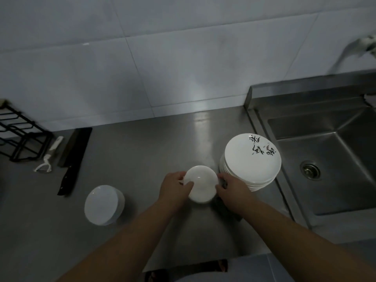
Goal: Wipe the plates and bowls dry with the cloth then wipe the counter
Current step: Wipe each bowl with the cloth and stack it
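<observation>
Bowl (201, 184) held — plate stack (252, 159) just right.

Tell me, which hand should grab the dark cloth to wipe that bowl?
Probably the right hand. The dark cloth lies just under it beside the bowl, while the left hand grips the bowl's far side and can steady it.

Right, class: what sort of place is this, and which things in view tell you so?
Most likely a kitchen: a steel sink set into the counter, a stack of plates, and a knife against a tiled wall.
</observation>
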`<state>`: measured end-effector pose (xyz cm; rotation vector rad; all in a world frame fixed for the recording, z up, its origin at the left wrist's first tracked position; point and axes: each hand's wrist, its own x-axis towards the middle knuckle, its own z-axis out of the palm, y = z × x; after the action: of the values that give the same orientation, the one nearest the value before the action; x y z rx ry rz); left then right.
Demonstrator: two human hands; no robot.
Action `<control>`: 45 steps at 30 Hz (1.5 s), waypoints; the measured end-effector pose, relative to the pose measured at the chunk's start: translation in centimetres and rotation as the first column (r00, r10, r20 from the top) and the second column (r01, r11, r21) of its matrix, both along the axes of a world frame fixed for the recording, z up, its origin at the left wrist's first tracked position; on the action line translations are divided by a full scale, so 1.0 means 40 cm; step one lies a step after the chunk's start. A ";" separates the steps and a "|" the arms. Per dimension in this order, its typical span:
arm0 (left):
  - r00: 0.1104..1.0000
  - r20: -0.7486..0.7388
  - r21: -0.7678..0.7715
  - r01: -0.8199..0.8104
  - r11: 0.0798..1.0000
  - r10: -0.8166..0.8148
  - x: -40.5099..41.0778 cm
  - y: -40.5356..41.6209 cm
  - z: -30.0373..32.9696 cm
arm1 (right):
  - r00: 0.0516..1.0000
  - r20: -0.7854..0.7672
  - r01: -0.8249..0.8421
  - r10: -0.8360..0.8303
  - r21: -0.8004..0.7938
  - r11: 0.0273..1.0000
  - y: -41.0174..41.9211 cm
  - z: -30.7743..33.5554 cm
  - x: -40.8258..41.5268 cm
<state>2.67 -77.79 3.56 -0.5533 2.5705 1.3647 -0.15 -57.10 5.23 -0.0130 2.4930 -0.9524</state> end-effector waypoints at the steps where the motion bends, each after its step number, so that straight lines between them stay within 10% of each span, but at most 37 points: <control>1: 1.000 -0.010 -0.031 0.025 0.999 -0.025 0.000 0.000 -0.003 | 1.000 -0.002 -0.023 0.023 0.002 1.000 0.001 0.001 0.001; 9: 0.983 0.069 -0.123 0.180 0.976 -0.173 0.001 -0.028 -0.026 | 0.999 -0.020 -0.025 0.025 0.034 0.999 -0.004 0.017 0.007; 24: 0.970 -0.094 -0.304 -0.244 0.921 0.226 0.251 -0.468 0.037 | 0.969 -0.028 -0.243 0.245 0.059 0.968 -0.377 0.065 0.090; 31: 0.956 0.089 -0.336 -0.236 0.912 0.280 0.369 -0.664 0.001 | 0.925 0.004 -0.381 0.381 0.026 0.924 -0.626 0.015 0.172; 45: 0.995 0.018 -0.193 -0.096 0.976 0.101 0.338 -0.722 -0.025 | 0.996 0.007 -0.085 0.084 0.018 0.996 -0.765 -0.055 0.232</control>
<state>16.19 -106.65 2.55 -0.7349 2.7026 1.1336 9.13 -87.69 3.04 -0.1088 2.4744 -0.8937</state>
